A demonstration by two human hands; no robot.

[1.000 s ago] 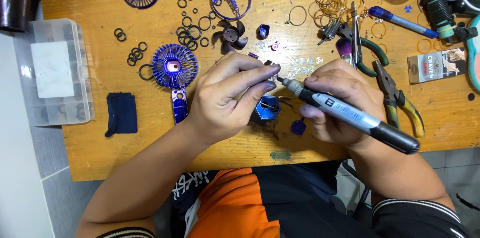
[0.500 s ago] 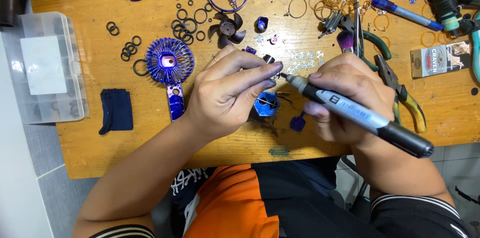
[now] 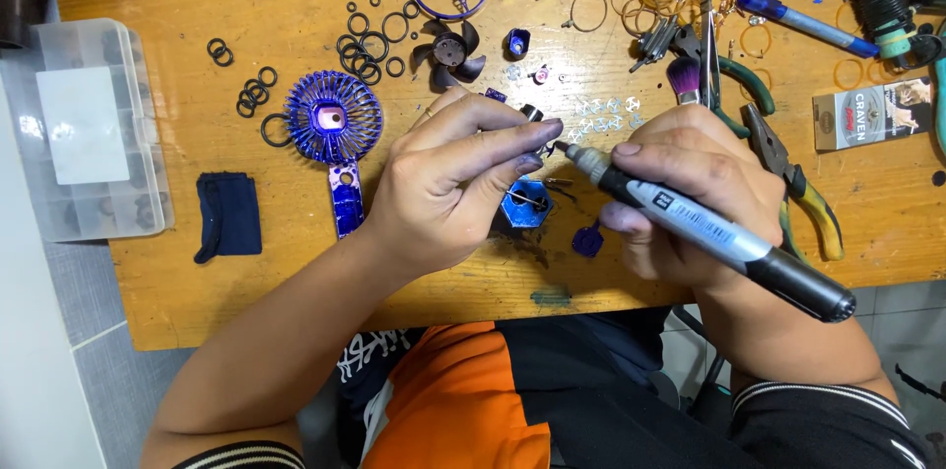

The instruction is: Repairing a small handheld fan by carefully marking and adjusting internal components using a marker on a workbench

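Right hand [image 3: 690, 188] grips marker [image 3: 705, 228]; left hand [image 3: 453, 183] pinches perhaps a small part, near table edge [image 3: 296, 316]

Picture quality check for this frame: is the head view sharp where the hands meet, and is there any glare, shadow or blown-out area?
Head view: sharp at the marker tip and the left hand; no motion blur on the right hand. Even overhead light, soft shadows under the hands on the wooden table. The white label on the clear plastic box is nearly blown out. Slight wide-angle bending at the edges.

A small flat rectangular packet [image 3: 873, 112] (tan, red and white) lies at the wooden table's [image 3: 246, 282] right edge.
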